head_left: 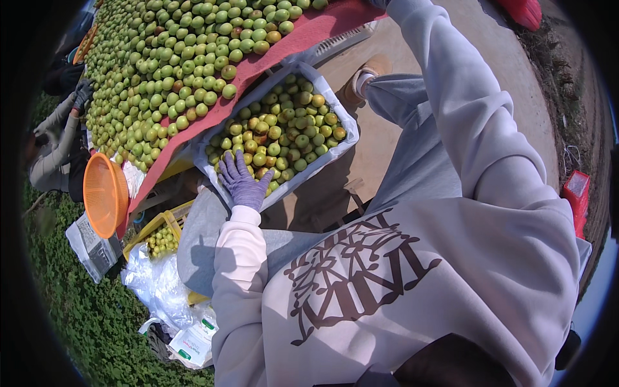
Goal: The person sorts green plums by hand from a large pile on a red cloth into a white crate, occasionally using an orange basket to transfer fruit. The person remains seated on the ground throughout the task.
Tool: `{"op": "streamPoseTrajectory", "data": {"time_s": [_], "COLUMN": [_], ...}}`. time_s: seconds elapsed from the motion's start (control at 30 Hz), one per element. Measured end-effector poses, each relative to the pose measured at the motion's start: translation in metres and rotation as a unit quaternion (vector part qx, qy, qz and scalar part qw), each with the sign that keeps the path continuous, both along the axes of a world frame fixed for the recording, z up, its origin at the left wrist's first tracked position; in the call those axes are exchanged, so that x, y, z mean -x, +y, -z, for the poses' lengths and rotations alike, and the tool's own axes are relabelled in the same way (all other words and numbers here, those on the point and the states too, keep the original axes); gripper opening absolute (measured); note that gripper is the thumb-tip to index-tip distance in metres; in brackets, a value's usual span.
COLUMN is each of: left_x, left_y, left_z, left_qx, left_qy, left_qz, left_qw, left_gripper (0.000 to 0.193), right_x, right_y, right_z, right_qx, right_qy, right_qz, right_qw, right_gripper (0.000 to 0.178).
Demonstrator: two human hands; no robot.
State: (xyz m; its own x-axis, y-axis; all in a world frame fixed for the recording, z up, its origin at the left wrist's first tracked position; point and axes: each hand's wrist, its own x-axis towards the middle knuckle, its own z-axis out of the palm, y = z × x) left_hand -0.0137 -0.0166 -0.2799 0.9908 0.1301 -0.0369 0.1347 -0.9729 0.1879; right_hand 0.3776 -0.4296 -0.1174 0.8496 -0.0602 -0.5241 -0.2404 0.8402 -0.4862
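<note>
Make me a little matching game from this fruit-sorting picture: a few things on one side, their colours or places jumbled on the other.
Things:
1. left hand
2. basket
3. cloth under the big fruit pile
4. yellow crate

Descriptions:
A. orange, tipped on its side
B. red
C. in a purple glove, resting on fruit in the white-lined box
D. low beside the person's knee, holding a few fruit

Pairs: 1-C, 2-A, 3-B, 4-D

A pale grey-pink sweatshirt (400, 271) bears a dark brown printed emblem. The left hand (242, 180) wears a purple knit glove (ribbed cuffs); trousers grey, shoe tan.
</note>
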Motion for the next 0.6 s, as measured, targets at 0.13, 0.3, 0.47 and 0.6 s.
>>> {"op": "streamPoseTrajectory", "data": {"time_s": [0.13, 0.3, 0.47, 0.6], "left_x": [-0.007, -0.013, -0.013, -0.011], "left_y": [0.005, 0.014, 0.017, 0.026], "left_z": [0.003, 0.015, 0.019, 0.019], "left_qx": [0.054, 0.050, 0.065, 0.069], "left_qy": [-0.091, -0.108, -0.134, -0.134], "left_qz": [-0.011, -0.009, 0.013, -0.006], "left_qw": [0.994, 0.993, 0.989, 0.989], "left_gripper": [0.109, 0.099, 0.096, 0.096], "right_x": [0.026, 0.204, 0.279, 0.254], "right_y": [0.020, 0.121, 0.203, 0.266], "right_z": [0.023, 0.111, 0.156, 0.148], "right_qx": [0.058, 0.422, 0.659, 0.721], "right_qy": [-0.103, -0.110, -0.449, -0.454], "right_qz": [-0.046, -0.177, -0.317, -0.374], "right_qw": [0.992, 0.882, 0.513, 0.366], "right_gripper": [0.045, 0.033, 0.023, 0.031]}}
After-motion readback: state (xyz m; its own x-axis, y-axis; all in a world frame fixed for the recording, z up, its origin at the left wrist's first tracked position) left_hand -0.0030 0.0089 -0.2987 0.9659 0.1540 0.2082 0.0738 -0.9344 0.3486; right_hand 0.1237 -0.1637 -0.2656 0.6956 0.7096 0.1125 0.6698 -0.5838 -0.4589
